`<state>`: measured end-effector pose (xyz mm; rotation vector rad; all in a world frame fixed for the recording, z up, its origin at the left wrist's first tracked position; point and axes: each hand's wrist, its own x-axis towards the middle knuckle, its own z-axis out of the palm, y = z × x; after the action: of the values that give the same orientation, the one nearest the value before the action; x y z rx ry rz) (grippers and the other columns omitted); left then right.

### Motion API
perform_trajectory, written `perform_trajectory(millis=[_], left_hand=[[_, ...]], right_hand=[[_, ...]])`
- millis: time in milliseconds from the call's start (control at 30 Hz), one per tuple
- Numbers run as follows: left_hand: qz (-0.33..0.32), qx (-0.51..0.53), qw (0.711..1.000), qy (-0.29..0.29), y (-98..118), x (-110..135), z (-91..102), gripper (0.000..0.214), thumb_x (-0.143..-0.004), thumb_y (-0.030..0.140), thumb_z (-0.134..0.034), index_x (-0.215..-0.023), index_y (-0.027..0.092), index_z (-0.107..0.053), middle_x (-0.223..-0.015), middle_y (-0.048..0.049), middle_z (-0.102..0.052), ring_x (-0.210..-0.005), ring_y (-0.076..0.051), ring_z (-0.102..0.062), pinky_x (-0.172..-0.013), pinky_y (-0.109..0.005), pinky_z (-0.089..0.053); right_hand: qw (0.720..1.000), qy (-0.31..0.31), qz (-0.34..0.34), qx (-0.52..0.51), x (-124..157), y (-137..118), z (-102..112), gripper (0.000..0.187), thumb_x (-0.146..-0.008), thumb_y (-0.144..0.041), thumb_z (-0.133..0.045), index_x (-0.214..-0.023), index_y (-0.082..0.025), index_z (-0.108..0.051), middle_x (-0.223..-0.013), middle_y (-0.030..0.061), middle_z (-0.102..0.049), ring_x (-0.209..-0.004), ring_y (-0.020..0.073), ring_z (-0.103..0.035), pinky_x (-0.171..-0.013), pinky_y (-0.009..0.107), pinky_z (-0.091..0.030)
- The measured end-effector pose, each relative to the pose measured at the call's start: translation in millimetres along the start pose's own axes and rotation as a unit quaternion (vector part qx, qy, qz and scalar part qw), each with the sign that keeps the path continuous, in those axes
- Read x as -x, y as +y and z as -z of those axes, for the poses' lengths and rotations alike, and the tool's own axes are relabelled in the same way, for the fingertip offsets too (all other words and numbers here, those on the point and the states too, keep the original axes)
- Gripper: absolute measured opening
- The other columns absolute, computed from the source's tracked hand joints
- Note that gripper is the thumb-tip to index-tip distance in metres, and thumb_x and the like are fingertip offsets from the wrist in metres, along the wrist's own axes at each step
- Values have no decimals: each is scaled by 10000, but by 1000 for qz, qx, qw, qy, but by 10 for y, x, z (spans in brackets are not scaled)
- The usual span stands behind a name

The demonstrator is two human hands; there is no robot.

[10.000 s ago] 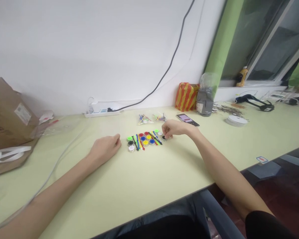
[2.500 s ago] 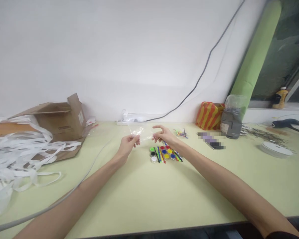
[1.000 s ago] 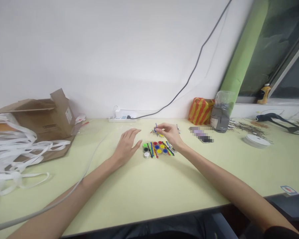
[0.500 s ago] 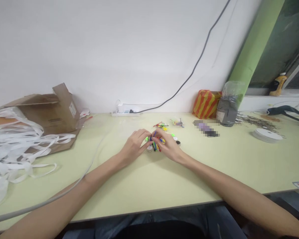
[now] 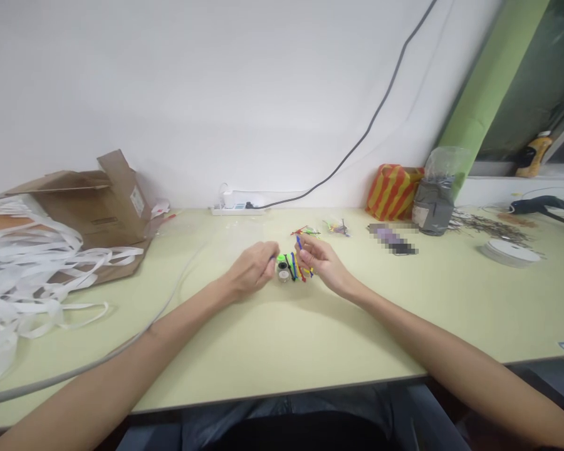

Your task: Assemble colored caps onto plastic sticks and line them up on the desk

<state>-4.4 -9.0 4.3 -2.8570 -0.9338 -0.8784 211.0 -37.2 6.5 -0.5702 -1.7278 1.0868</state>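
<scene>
My left hand [image 5: 252, 268] is closed, its thumb pressed against curled fingers. A speck of blue shows at its fingertips, but the rest of what it holds is hidden. Opposite it, my right hand [image 5: 323, 264] pinches a slim blue plastic piece [image 5: 298, 240] that points up. On the table between them lies a row of slim coloured pieces, among them a black one [image 5: 290, 268] and a red one [image 5: 302, 274]. Small round pieces sit beside my left fingertips: a clear-and-white one [image 5: 283, 275], a black one [image 5: 282, 266] and a bright green one [image 5: 281, 257].
More coloured pieces [image 5: 305, 232] and a small clear bag [image 5: 338, 228] lie behind my hands. A cardboard box [image 5: 103, 216] and white ribbon [image 5: 32, 288] fill the left. Rightward are a striped bag [image 5: 392, 191] and white reel [image 5: 510, 252]. A grey cable [image 5: 141, 338] crosses my left forearm.
My hands have moved apart from their meeting point over the coloured pieces. The blue piece now stands up in my right fingers, and the row beneath shows more. The view has shifted slightly.
</scene>
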Motion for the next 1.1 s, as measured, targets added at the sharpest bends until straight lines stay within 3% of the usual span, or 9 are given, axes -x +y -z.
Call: perform_trajectory(millis=[133,267,367,500,767,933,1033,1100], left_hand=[[102,-61,993,18,-352,33,24,196,-995,346,-315,-984,210,-457,-940,-79,-570,-842,-229,-533,-805,-373,-413],[216,-59,974,-42,-624,74,21,283,-1017,421,-268,-1057,215,-459,-940,-80,-625,-807,-242,-592,-744,-365,-415],[277,-80,957,-38,-692,81,44,339,-1025,463,-229,-1123,221,-445,-908,-75,-669,-809,-266,-625,-712,-360,-408],[308,-136,940,-58,-698,74,77,385,-1022,467,-215,-1174,202,-448,-984,-127,-702,-888,-305,-653,-725,-373,-418],[315,-206,919,-115,-714,135,20,355,-1013,375,-259,-1151,152,-497,-1068,-180,-642,-890,-314,-663,-774,-425,-467],[191,-197,962,6,-634,74,-24,202,-974,299,-432,-1052,173,-570,-1150,-148,-575,-1093,-297,-559,-926,-430,-448],[152,-96,981,68,-480,24,-61,165,-940,300,-527,-1040,200,-612,-1050,-88,-587,-996,-243,-570,-883,-391,-470],[164,4,983,76,-371,10,-88,166,-910,320,-584,-1028,212,-629,-937,-46,-615,-864,-201,-592,-799,-349,-486]], right_hand=[[997,53,6,51,-15,28,119,323,-943,-508,-563,-848,-228,-434,-623,-47,-474,-551,121,-440,-530,251,-365],[993,69,-2,95,-25,65,132,304,-955,-509,-528,-879,-225,-453,-623,-45,-510,-556,121,-473,-535,244,-372],[991,69,-6,113,-19,62,101,296,-953,-508,-525,-891,-225,-464,-633,-39,-527,-559,125,-495,-521,243,-380],[991,75,-13,112,-4,22,68,283,-958,-501,-512,-901,-228,-463,-623,-42,-532,-541,126,-497,-510,245,-384],[987,86,-19,136,15,-13,47,231,-969,-456,-494,-949,-226,-471,-635,-41,-545,-561,134,-510,-534,253,-388],[986,96,-8,133,9,9,60,223,-975,-432,-477,-1057,-227,-452,-605,-61,-517,-568,142,-500,-558,259,-388],[984,100,-5,146,10,18,65,221,-976,-424,-471,-1075,-226,-453,-602,-63,-511,-565,143,-497,-560,261,-380],[984,96,-5,149,14,20,66,220,-976,-421,-469,-1080,-228,-459,-608,-62,-510,-558,145,-493,-552,263,-376]])
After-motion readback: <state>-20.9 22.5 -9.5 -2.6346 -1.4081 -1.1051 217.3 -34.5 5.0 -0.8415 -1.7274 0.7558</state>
